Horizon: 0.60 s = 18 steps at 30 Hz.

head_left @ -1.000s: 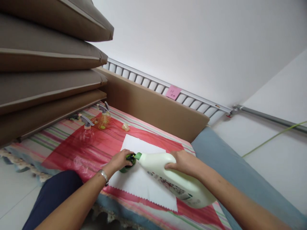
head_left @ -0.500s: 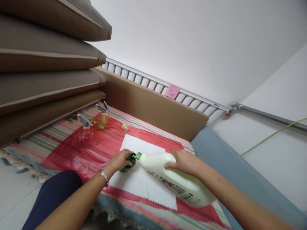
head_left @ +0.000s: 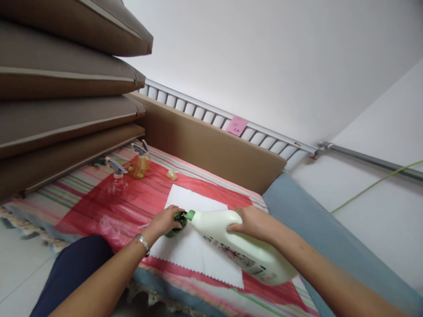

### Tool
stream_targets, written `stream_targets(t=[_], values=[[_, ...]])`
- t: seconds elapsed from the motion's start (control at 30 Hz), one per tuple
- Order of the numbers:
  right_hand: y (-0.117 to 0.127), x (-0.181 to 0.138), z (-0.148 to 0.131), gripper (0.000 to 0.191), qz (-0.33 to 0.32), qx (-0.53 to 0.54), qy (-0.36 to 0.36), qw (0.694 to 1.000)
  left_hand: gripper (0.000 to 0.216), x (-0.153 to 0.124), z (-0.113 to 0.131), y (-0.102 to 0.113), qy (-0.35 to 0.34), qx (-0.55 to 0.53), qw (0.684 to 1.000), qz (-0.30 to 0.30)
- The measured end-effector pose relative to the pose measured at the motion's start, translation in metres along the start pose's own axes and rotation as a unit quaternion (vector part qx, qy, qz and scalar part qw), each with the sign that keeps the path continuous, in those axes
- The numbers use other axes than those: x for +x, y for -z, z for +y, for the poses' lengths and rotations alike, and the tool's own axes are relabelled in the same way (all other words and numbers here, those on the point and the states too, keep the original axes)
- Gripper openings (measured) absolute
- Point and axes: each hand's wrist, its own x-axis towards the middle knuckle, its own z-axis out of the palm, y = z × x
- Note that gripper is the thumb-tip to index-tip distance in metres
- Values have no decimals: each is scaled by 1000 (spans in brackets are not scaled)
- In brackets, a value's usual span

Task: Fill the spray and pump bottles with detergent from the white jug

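Note:
My right hand [head_left: 246, 220] is closed on the handle of a large pale green jug-shaped bottle [head_left: 251, 259], which lies tilted with its green spout [head_left: 191, 215] pointing left. That spout meets the dark mouth of a small green bottle [head_left: 178, 224]. Fingers of my left hand [head_left: 168, 219] wrap round the small bottle near its top and partly hide it. Beneath both bottles is a white cloth [head_left: 198, 259] with zigzag edges. Whether liquid is flowing cannot be made out.
Two spray bottles, one clear [head_left: 118, 187] and one amber [head_left: 142, 165], stand at the left on a red sheer cloth [head_left: 145, 189]. A small pale cap [head_left: 172, 175] lies nearby. Stacked brown cushions [head_left: 66, 114] rise at left; a brown board [head_left: 211, 147] borders the back.

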Motion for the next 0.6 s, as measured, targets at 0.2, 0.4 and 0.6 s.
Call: stream_targets(t=[0.2, 0.4, 0.6], values=[[2, -1, -1, 48, -7, 3, -4, 1000, 55, -1, 2, 0, 4, 4, 1000, -1], [3, -1, -1, 47, -7, 0, -3, 1000, 56, -1, 4, 1, 6, 8, 1000, -5], [1, 0, 2, 48, 0, 8, 2, 1000, 55, -2, 6, 3, 4, 9, 1000, -5]])
